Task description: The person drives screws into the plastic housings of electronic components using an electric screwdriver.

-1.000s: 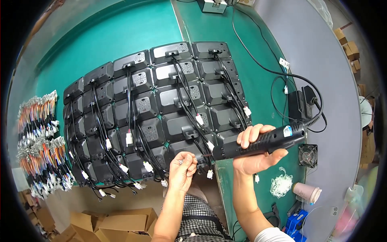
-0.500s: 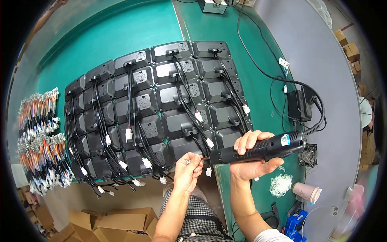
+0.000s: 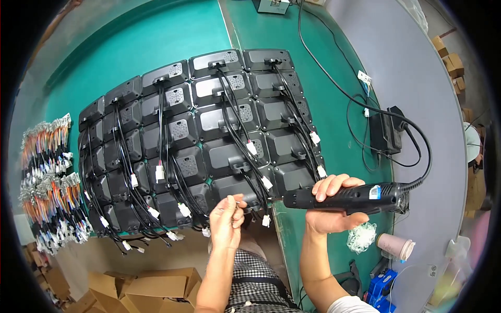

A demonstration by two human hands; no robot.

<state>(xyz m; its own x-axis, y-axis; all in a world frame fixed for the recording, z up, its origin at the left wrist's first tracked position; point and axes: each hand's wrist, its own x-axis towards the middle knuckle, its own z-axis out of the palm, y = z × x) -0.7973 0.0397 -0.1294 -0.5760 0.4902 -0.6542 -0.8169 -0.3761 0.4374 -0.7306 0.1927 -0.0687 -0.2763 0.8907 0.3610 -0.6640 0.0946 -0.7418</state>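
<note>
My right hand [image 3: 329, 220] grips a black corded electric screwdriver [image 3: 360, 199], held level with its tip pointing left. The fingers wrap over the top and the thumb lies below. My left hand [image 3: 225, 227] is pinched a short way left of the tip, with something small and light-coloured at the fingertips, too small to name. Both hands are at the near edge of a block of black plastic housings [image 3: 229, 151], laid out in rows with their backs up. Black cables [image 3: 244, 128] with white connectors run from them toward me.
Bundles of coloured wires [image 3: 55, 208] lie at the left. On the right are a black power adapter [image 3: 385, 133], a tangle of clear strands [image 3: 361, 237] and a pink cup [image 3: 395, 246]. The screwdriver's cord [image 3: 334, 78] loops over the green table [image 3: 141, 41]. Open cardboard boxes [image 3: 156, 287] stand below.
My left hand has drawn away to the left from the screwdriver's tip. The screwdriver in my right hand has shifted slightly right. The whole view has shifted a little.
</note>
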